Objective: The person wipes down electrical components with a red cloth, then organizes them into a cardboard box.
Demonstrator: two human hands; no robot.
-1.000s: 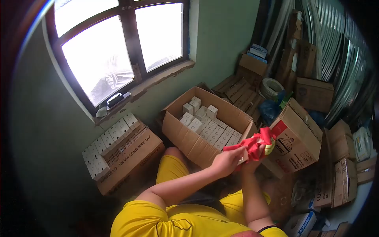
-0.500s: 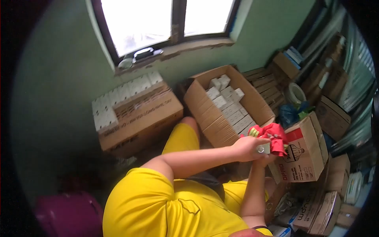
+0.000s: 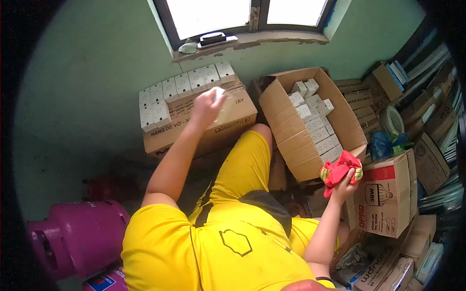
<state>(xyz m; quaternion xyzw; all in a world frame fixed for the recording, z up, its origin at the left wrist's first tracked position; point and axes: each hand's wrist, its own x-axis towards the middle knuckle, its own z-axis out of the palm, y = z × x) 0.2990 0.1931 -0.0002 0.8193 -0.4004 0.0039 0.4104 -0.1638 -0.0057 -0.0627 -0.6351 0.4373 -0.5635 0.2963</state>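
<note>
Head view: both hands full, the left one above the closed carton

The left hand is closed around a small white item, blurred and partly hidden by the fingers; it hangs over the printed carton, near the standing row of white boxes. The right hand grips a bunched red cloth beside the near corner of the open carton, which holds more white boxes.

A light pinch on the item's sides should be enough. Slow, level movement from above would suit it best, since a sideways brush could tip the row. The cloth's loose folds are better gathered into the palm, away from the carton's rim.

The left knee sits in the gap between both cartons, so the left forearm probably does best to pass high over that side. A bulb carton beside the right forearm narrows the room there. Further off are a blue bag and a purple cylinder.
</note>
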